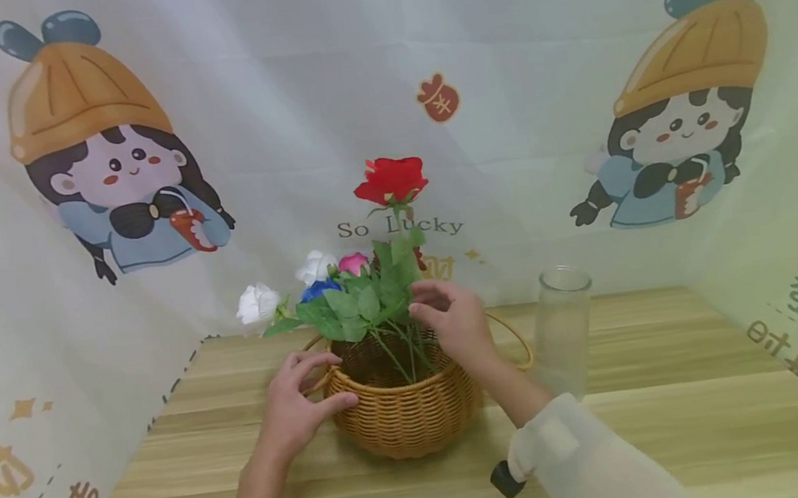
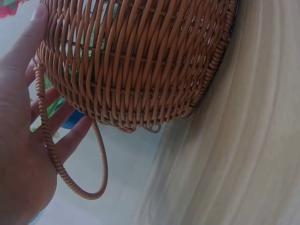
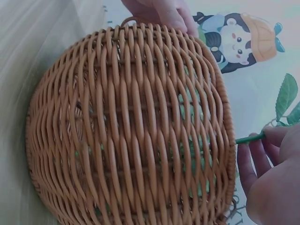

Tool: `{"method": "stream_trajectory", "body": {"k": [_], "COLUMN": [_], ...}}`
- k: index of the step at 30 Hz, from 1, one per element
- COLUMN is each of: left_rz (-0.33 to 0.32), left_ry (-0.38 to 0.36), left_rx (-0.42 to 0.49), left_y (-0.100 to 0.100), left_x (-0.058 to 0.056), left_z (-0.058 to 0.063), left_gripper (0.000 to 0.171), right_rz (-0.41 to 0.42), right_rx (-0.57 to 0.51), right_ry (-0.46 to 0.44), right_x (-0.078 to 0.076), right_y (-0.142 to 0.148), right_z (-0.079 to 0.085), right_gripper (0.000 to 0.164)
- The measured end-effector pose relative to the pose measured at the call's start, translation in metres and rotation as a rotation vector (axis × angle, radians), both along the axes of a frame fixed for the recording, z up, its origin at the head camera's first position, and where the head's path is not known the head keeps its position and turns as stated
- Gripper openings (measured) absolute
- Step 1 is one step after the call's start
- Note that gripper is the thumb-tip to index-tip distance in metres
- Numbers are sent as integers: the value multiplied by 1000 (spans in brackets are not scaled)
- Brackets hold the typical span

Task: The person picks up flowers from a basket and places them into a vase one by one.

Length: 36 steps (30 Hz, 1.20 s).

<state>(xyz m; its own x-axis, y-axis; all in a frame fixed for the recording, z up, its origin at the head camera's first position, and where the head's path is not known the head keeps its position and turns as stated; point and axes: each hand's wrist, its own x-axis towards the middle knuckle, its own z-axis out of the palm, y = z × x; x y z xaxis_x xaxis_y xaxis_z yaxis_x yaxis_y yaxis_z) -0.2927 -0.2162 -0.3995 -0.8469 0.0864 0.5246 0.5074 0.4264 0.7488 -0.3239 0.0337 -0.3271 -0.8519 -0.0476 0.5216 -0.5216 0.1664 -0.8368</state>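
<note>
Wicker basket (image 1: 406, 416) on the wooden table (image 1: 663, 416), set between the two hands. The left hand (image 1: 295, 410) is spread, thumb and fingers well apart, and rests against the basket's rim on its own side; a handle (image 2: 104, 161) loops across its palm. The right hand (image 1: 460, 321), above the opposite rim, pinches a green stem (image 3: 248, 138) between thumb and fingers. The stem appears to belong to the red rose (image 1: 392, 181), which rises upright beyond that hand (its join with the flower is lost among foliage). Progress, as judged from the arrangement: several flowers are already placed. White flowers (image 1: 257, 303), a blue flower (image 1: 319, 290) and a pink flower (image 1: 353, 264) lean out beyond the left hand, their lower stems apparently inside the basket. The pinched stem is not yet released, so its placing seems unfinished. Whether a further red bloom sits behind the leaves (image 1: 349, 302) cannot be told.

Surroundings: a clear glass jar (image 1: 565, 336) stands to the right of the right hand, just beyond its forearm; a reach outward could knock it. The leaves crowd the space between the hands and may catch a moving stem. A printed cloth (image 1: 317, 83) hangs behind, beyond both hands.
</note>
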Motion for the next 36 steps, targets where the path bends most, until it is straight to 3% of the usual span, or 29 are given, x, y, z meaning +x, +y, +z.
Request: {"method": "stream_trajectory", "body": {"k": [11,19,25,36], "left_rz": [0,6,9,26], "left_ry": [-16,-6,-10,-19], "left_rx": [11,-3,-7,-25], "left_y": [-1,-1,-1,-1], "left_x": [2,1,-1,1], "left_z": [0,-1,0,1], "left_gripper": [53,54,54,54], "right_rz": [-106,-204,-204,-276], "right_rx": [-117,-144,-175,-168], "right_ry": [40,139,205,289], "right_x": [2,0,0,-7], "right_y": [13,30,46,79], "right_z": [7,26,41,66], "right_gripper": [27,27,26,27]}}
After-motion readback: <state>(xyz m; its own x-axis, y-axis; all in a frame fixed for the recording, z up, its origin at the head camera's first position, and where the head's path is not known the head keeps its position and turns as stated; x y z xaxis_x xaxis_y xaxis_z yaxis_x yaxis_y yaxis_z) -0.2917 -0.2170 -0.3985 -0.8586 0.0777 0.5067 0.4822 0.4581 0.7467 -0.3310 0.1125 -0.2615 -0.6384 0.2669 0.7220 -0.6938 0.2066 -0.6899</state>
